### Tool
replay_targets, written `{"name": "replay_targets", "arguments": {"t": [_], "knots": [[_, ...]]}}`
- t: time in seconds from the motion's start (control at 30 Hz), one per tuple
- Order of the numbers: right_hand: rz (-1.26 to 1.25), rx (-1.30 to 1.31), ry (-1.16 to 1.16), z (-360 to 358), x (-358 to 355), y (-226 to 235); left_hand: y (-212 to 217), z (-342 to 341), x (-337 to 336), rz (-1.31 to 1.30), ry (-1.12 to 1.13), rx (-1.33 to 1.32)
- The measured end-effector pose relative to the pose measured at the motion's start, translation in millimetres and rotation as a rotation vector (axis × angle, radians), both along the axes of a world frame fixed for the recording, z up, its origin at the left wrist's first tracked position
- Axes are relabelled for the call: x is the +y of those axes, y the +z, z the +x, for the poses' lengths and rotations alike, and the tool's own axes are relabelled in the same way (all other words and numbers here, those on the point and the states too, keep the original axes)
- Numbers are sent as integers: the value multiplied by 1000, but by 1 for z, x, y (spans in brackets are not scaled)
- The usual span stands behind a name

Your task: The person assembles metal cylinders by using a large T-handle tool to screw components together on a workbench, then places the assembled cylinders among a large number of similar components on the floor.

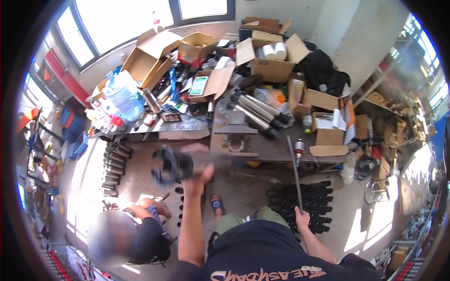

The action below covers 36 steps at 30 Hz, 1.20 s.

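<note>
My left hand (200, 180) is closed around a metal tube with a black forked end (172, 166), held up in front of the bench. Motion blurs this part, and its exact kind cannot be made out. In my right hand (302, 217) is a long thin metal rod (295, 175), gripped near its lower end. The rod slants up to the bench edge, beside a small red and silver tool (299, 149). Several silver tubes with black ends (257, 112) lie on the bench between my hands.
The workbench (281, 151) carries open cardboard boxes (274, 68) and a clear plastic bag (124, 100). Rows of black parts (304, 203) lie on the floor right; silver tubes (115, 166) are lined up left. Another person (150, 236) sits low at my left.
</note>
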State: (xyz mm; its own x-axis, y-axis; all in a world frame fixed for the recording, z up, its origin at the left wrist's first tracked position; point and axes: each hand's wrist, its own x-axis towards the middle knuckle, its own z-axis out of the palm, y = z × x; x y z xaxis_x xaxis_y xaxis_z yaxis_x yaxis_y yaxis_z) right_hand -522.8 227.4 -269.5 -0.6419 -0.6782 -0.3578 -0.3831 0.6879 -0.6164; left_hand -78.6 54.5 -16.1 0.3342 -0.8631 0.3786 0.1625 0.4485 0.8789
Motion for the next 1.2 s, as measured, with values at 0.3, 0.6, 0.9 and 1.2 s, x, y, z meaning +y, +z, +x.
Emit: {"name": "replay_targets", "arguments": {"t": [0.3, 0.6, 0.9, 1.2], "knots": [[-172, 138, 20, 28, 56, 28, -10, -31, -183, 113, -26, 147], [-357, 56, 47, 78, 50, 65, 6, -58, -210, 271, 19, -185], [-363, -25, 188, 83, 44, 110, -39, -96, -150, -8, 790, -482], [-333, 48, 355, 49, -2, 170, -1, -69, -157, 45, -181, -361]]}}
